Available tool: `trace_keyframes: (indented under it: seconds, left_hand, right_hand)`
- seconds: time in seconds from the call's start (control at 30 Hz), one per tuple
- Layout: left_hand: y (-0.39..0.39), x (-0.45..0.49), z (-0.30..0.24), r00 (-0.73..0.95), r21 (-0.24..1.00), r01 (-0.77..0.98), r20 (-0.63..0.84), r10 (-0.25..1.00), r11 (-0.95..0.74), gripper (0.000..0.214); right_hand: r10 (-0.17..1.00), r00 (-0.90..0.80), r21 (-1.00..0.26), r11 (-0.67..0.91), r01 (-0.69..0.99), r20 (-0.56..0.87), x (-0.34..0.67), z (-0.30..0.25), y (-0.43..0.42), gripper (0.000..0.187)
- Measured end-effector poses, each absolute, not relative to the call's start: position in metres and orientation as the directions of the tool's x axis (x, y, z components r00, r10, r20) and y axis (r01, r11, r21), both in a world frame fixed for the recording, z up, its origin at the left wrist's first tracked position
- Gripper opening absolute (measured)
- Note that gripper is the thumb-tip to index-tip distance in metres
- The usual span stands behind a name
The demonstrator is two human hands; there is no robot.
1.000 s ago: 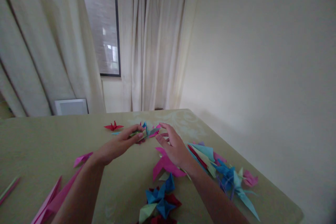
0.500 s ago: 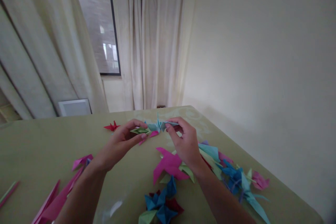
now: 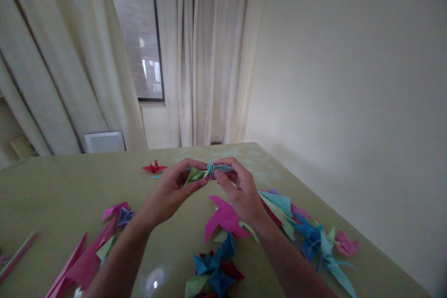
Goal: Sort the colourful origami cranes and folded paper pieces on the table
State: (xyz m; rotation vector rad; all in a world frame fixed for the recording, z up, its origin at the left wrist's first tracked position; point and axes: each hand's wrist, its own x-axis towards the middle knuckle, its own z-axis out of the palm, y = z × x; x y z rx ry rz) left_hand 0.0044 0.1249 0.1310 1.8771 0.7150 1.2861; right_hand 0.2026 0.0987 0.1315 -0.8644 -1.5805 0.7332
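Observation:
Above the far part of the table, my two hands meet around a light blue paper crane (image 3: 211, 169) whose thin point stands upright. My right hand (image 3: 240, 186) pinches the crane's right wing between thumb and fingers. My left hand (image 3: 176, 184) is closed around a green folded paper piece (image 3: 195, 175), with its fingertips against the crane's left side. A bit of pink shows just below the crane; whether it is held or lies behind is unclear. A small red paper crane (image 3: 154, 167) rests on the table left of my left hand.
On the table (image 3: 174, 251) lie a pink folded paper shape (image 3: 225, 221), a blue and red paper cluster (image 3: 214, 265), a mixed origami pile (image 3: 310, 233) at right, pink folded papers (image 3: 85, 260) at left and a thin pink-green stick (image 3: 17, 256). A wall (image 3: 349, 79) borders the right side.
My hands have drawn closer together, and my left fingertips now press near the crane's middle. The green piece has turned and tilts downward at its left end. The view has shifted slightly.

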Motion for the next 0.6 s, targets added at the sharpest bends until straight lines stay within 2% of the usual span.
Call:
trace_keyframes:
  seconds: [0.13,0.2,0.27,0.37,0.43,0.5,0.6]
  left_hand:
    - [0.121,0.011,0.131,0.309,0.713,0.096,0.642,0.702,-0.694,0.015]
    - [0.116,0.016,0.131,0.320,0.699,0.121,0.644,0.695,-0.704,0.017]
    - [0.111,0.018,0.132,0.375,0.764,0.041,0.585,0.719,-0.643,0.032]
    - [0.115,0.011,0.129,0.483,0.891,-0.141,0.443,0.756,-0.432,0.063]
    - [0.129,-0.001,0.120,0.452,0.923,-0.177,0.384,0.805,-0.341,0.066]
    - [0.153,-0.015,0.101,0.301,0.938,-0.094,0.347,0.888,-0.335,0.054]
    - [0.189,-0.030,0.055,-0.002,0.913,0.321,0.267,0.964,-0.253,0.043]
  right_hand:
    - [0.854,-0.112,-0.851,0.517,0.093,0.507,0.198,0.133,0.093,0.045]
    - [0.843,-0.061,-0.837,0.538,0.101,0.534,0.197,0.132,0.093,0.043]
    - [0.825,-0.012,-0.819,0.563,0.113,0.565,0.199,0.131,0.094,0.035]
    - [0.812,0.046,-0.805,0.566,0.177,0.581,0.211,0.131,0.096,0.030]
    - [0.804,0.096,-0.792,0.544,0.276,0.586,0.227,0.134,0.091,0.030]
    - [0.797,0.139,-0.770,0.498,0.398,0.588,0.249,0.136,0.080,0.033]
    - [0.822,0.186,-0.736,0.350,0.579,0.538,0.291,0.134,0.052,0.039]
